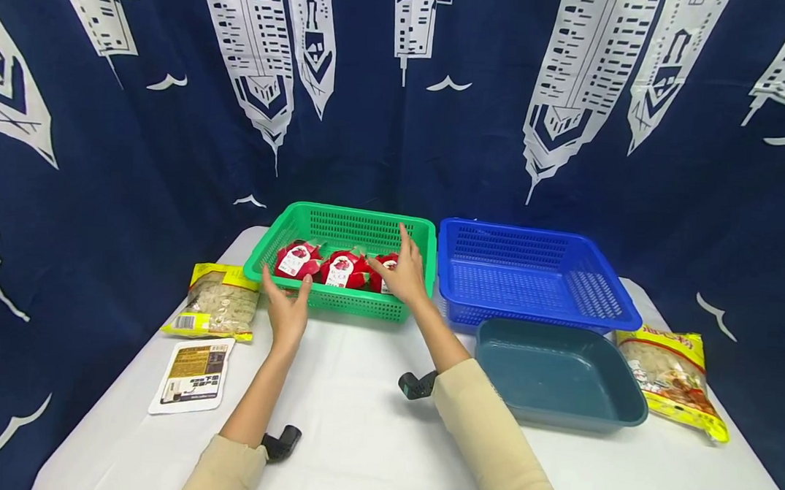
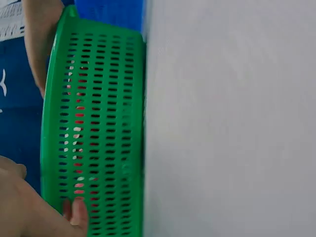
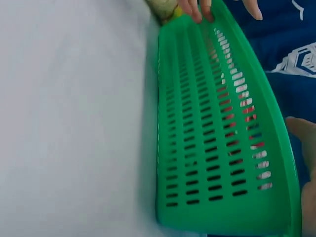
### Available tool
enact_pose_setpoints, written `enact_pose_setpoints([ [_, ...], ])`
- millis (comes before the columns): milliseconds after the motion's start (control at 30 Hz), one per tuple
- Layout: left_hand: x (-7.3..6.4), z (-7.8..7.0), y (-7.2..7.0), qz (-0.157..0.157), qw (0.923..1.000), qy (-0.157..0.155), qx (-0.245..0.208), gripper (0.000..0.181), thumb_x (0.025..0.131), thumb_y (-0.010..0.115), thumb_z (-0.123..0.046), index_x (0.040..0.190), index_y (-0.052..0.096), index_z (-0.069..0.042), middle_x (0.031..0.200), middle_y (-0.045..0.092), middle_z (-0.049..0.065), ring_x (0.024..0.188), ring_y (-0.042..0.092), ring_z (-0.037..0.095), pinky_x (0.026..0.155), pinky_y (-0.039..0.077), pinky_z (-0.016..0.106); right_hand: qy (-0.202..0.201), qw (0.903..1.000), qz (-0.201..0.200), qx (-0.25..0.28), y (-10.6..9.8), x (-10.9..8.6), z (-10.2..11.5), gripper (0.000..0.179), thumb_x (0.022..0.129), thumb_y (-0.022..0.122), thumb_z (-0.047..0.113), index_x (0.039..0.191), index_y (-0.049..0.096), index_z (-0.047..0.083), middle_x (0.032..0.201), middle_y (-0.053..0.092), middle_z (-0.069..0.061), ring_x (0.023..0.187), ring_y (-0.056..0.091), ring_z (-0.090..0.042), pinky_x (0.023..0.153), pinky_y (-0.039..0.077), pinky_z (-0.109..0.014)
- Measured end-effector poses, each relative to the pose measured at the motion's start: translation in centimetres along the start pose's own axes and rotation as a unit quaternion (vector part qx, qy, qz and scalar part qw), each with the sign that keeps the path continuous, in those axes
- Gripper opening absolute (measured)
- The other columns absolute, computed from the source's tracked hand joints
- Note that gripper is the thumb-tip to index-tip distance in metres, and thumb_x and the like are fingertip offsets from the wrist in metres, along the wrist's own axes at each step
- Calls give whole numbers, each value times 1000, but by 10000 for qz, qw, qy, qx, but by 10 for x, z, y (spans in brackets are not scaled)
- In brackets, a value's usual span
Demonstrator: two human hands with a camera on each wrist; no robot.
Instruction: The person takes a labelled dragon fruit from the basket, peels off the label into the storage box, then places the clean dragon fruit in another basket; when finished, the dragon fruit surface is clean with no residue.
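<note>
A green basket [image 1: 357, 302] stands at the back of the white table. In it, three labelled red dragon fruits, left [image 1: 289, 261], middle [image 1: 342, 270] and right [image 1: 385, 263], lie in a row. At the basket's front left rim, my left hand [image 1: 287, 310] has its thumb and fingers spread, holding nothing. My right hand [image 1: 406, 271] reaches over the front right rim with fingers extended; its thumb is near the right fruit, and whether they touch I cannot tell. Both wrist views show the basket's slotted front wall [image 2: 106, 123], which partly hides the fruits.
Right of the green basket is a blue basket [image 1: 529, 280], with a dark teal tray [image 1: 558, 376] before it. A yellow food bag [image 1: 673, 374] lies at far right. Another yellow bag [image 1: 222, 303] and a flat white-edged pouch [image 1: 194, 375] lie left. A patterned navy curtain [image 1: 397, 143] hangs behind.
</note>
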State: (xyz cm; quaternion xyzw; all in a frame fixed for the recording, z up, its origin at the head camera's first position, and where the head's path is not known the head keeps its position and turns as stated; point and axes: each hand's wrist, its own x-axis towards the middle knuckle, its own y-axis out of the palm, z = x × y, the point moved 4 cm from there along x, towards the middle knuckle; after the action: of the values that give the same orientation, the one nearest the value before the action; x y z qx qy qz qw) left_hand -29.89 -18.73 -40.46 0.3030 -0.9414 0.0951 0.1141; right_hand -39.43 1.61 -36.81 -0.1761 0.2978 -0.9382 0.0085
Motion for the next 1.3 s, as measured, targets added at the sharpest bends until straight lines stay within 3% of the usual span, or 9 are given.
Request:
enact_pose_setpoints([
  [133, 4, 10, 7, -119, 9998, 10, -166, 80, 88, 63, -30, 146, 13, -9, 92, 50, 18, 78, 47, 22, 67, 39, 28, 327, 9978, 422, -392, 2, 9, -7, 96, 81, 69, 38, 149, 4, 22, 146, 17, -25, 132, 19, -44, 102, 21, -59],
  [233, 5, 16, 9, -242, 9994, 100, -220, 79, 86, 66, -26, 145, 16, -7, 89, 50, 13, 78, 49, 22, 66, 39, 25, 536, 9904, 882, -918, 6, 12, -10, 97, 81, 68, 43, 149, 2, 19, 146, 14, -29, 133, 16, -45, 104, 17, -59],
  [367, 5, 19, 9, -246, 9985, 278, -410, 80, 85, 68, -21, 144, 17, -3, 89, 50, 16, 82, 51, 29, 67, 40, 21, 735, 9749, 1293, -1659, 10, 11, -12, 100, 79, 66, 50, 149, 3, 15, 147, 15, -28, 135, 14, -40, 106, 16, -52],
  [533, 5, 23, 8, -231, 9981, 416, -399, 81, 85, 68, -22, 144, 17, -2, 90, 49, 16, 83, 51, 30, 66, 40, 17, 739, 9627, 1406, -2188, 13, 9, -11, 101, 77, 65, 56, 148, 10, 10, 144, 24, -26, 134, 20, -37, 101, 24, -45],
  [700, 7, 24, 8, -251, 9979, 455, -387, 81, 85, 69, -22, 144, 18, -2, 90, 49, 14, 83, 51, 30, 66, 39, 17, 681, 9606, 1420, -2290, 13, 10, -11, 96, 78, 63, 57, 147, 18, 8, 139, 32, -24, 130, 26, -37, 97, 26, -42],
  [900, 8, 24, 8, -273, 9974, 467, -470, 80, 84, 69, -19, 144, 18, -2, 92, 49, 12, 83, 52, 27, 68, 40, 17, 530, 9657, 1285, -2191, 11, 10, -10, 92, 78, 66, 53, 145, 25, 4, 136, 37, -22, 125, 31, -38, 97, 27, -41],
  [1033, 7, 23, 10, -243, 9948, 410, -899, 80, 83, 69, -12, 144, 19, -1, 92, 47, 7, 78, 50, 16, 68, 41, 15, 337, 9650, 1075, -2367, 10, 8, -9, 93, 77, 67, 54, 143, 28, 3, 133, 41, -23, 120, 34, -37, 94, 28, -40],
  [1167, 8, 22, 11, -202, 9911, 369, -1263, 80, 81, 70, -6, 143, 19, 1, 88, 46, 5, 73, 49, 10, 66, 42, 14, -36, 9672, 545, -2480, 4, 6, -7, 92, 76, 68, 53, 143, 29, 3, 134, 39, -25, 121, 33, -38, 99, 23, -43],
  [1300, 9, 21, 10, -240, 9906, 382, -1289, 80, 81, 70, -6, 143, 19, 1, 88, 46, 4, 71, 49, 7, 65, 42, 13, -679, 9699, -255, -2326, -8, 3, 3, 88, 76, 70, 50, 142, 32, 5, 137, 37, -23, 124, 30, -38, 102, 18, -46],
])
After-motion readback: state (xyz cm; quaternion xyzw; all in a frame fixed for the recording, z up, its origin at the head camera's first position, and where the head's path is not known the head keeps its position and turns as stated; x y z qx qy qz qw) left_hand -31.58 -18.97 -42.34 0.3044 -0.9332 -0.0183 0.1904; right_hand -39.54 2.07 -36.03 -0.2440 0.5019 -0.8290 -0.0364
